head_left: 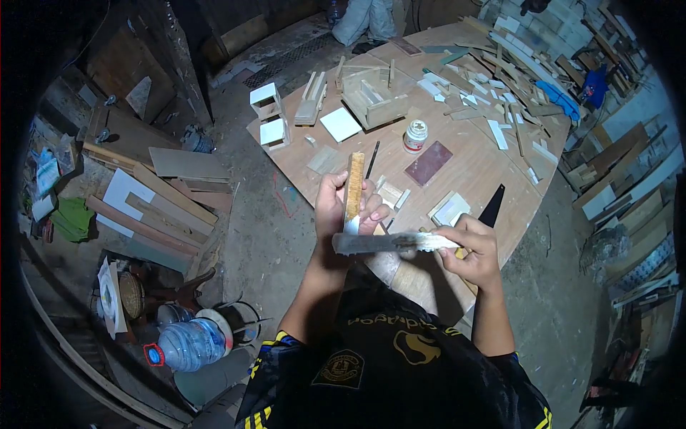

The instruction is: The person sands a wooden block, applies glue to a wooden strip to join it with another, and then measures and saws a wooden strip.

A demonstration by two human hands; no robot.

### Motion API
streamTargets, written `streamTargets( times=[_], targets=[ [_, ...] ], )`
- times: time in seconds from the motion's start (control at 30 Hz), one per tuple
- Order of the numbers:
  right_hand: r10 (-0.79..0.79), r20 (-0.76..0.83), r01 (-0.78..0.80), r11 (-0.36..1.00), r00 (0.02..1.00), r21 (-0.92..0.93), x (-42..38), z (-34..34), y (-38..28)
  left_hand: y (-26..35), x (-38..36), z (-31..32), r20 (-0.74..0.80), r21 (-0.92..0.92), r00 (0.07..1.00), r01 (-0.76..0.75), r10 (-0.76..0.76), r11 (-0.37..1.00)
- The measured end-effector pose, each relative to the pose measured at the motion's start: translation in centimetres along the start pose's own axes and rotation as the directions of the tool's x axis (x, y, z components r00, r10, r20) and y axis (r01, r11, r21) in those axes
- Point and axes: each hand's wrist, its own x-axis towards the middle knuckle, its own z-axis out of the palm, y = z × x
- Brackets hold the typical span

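My left hand [333, 206] is closed round a narrow wooden strip [354, 187], which points away from me and has a white smear at its near end. Crosswise over that end lies a flat grey stick [368, 244] with whitish, paste-like residue along it. My right hand [473, 252] pinches the stick's right end between thumb and fingers. Beyond my hands stands a jar with a white lid [415, 136], beside a dark red rectangular sheet [429, 163]. Near my right hand shows the black blade of a handsaw [491, 206].
The wooden table [525, 196] carries small wooden assemblies [375, 100], a white square piece [340, 125] and several offcuts [471, 96] at the far right. On the left are leaning boards [153, 207] and a large water bottle [189, 344]. More boards [622, 168] lean at the right wall.
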Motion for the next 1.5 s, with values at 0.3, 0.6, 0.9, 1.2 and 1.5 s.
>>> streamTargets(
  times=[0.3, 0.6, 0.9, 1.2, 1.5],
  targets=[
    [0.040, -0.160, -0.037, 0.999, 0.986, 0.020, 0.3, -0.3, 0.2, -0.1, -0.4, 0.4, -0.036, 0.180, 0.999, 0.035, -0.029, 0.983],
    [0.028, -0.188, -0.052, 0.991, 0.982, -0.123, 0.2, -1.0, 0.4, -1.0, -0.3, 0.8, -0.084, 0.217, 0.996, 0.043, -0.026, 0.975],
    [-0.008, -0.128, -0.014, 0.985, 0.992, -0.174, -0.2, -1.3, -0.1, -0.8, 0.1, -0.2, 0.071, 0.197, 0.989, 0.110, -0.126, 0.974],
    [-0.011, -0.065, 0.000, 0.987, 0.998, -0.164, -0.9, -1.5, -0.3, -0.9, 0.7, -1.1, 0.117, 0.116, 0.985, 0.115, -0.129, 0.986],
    [-0.030, -0.147, 0.004, 0.985, 0.989, -0.172, -1.0, -1.8, -0.1, -1.2, 0.4, -0.4, 0.060, 0.216, 0.994, 0.073, -0.087, 0.974]
  ],
)
